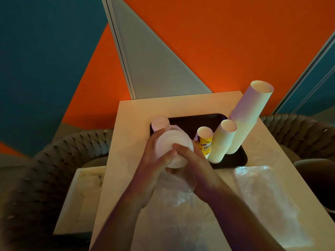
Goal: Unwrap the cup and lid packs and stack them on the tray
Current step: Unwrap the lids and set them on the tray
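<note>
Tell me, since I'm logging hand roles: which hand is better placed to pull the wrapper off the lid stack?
Probably the right hand: it sits lower, at the plastic wrapper, while the left hand grips the lid stack.

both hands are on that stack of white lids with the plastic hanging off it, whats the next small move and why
Probably pull the clear wrapper down off the lid stack. The left hand and right hand both grip the stack above the table, and the plastic still trails from its lower end. Once bare, the stack can go on the black tray beside the cup stacks.
</note>
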`<state>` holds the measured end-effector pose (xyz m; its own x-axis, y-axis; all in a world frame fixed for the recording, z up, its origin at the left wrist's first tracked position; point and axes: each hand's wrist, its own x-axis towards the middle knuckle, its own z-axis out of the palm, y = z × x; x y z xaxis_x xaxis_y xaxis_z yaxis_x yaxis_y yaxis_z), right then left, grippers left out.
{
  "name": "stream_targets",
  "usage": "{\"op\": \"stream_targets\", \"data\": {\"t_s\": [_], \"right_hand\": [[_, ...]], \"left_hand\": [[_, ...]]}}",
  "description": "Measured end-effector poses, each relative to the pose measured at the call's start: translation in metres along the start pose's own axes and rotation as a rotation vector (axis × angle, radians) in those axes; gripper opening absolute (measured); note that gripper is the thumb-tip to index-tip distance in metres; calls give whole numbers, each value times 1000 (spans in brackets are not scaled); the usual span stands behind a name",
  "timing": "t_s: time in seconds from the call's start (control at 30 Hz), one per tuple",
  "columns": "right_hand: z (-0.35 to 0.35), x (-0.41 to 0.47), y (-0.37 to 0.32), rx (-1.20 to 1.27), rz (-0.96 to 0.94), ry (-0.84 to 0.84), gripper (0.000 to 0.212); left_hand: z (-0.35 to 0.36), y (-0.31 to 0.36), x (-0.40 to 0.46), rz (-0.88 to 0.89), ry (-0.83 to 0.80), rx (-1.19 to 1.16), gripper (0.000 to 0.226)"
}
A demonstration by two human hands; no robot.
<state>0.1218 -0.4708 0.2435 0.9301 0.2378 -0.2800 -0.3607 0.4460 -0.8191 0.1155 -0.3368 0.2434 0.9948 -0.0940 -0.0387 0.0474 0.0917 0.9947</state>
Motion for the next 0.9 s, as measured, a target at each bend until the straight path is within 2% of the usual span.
{"op": "stream_targets", "data": {"t_s": [0.07, 0.13, 0.2, 0.27, 0.3, 0.37, 0.43, 0.5, 0.57, 0.67, 0.8, 0.9], "right_hand": [[-1, 1, 1, 13, 38, -65, 48], [-7, 4, -9, -87, 44, -100, 40], [-20, 16, -22, -453, -70, 48, 38], [-41, 37, -31, -955, -251, 268, 30], [-52, 46, -33, -1244, -295, 321, 35], [-69, 64, -35, -1704, -282, 335, 52], [-76, 75, -40, -1970, -217, 273, 56], [-81, 89, -47, -2048, -131, 183, 53], [-81, 103, -58, -1985, -68, 107, 55], [-80, 121, -68, -1983, -85, 51, 55], [-79, 145, -79, -2077, -70, 75, 47], [-80, 159, -89, -2184, 4, 140, 49]], "left_hand": [[1, -4, -2, 9, 43, -45, 57], [-1, -5, -5, -36, 99, -146, 55], [-5, -6, -6, -81, 166, -258, 53], [-7, -7, -5, -105, 195, -285, 51], [-7, -8, -5, -119, 197, -285, 53], [-6, -10, -5, -146, 208, -285, 58], [-6, -14, -5, -157, 217, -272, 56], [-6, -18, -5, -149, 217, -243, 49], [-6, -21, -6, -160, 228, -215, 49], [-9, -25, -7, -175, 247, -184, 64], [-13, -27, -7, -164, 247, -180, 71], [-15, -30, -8, -168, 256, -179, 74]]}}
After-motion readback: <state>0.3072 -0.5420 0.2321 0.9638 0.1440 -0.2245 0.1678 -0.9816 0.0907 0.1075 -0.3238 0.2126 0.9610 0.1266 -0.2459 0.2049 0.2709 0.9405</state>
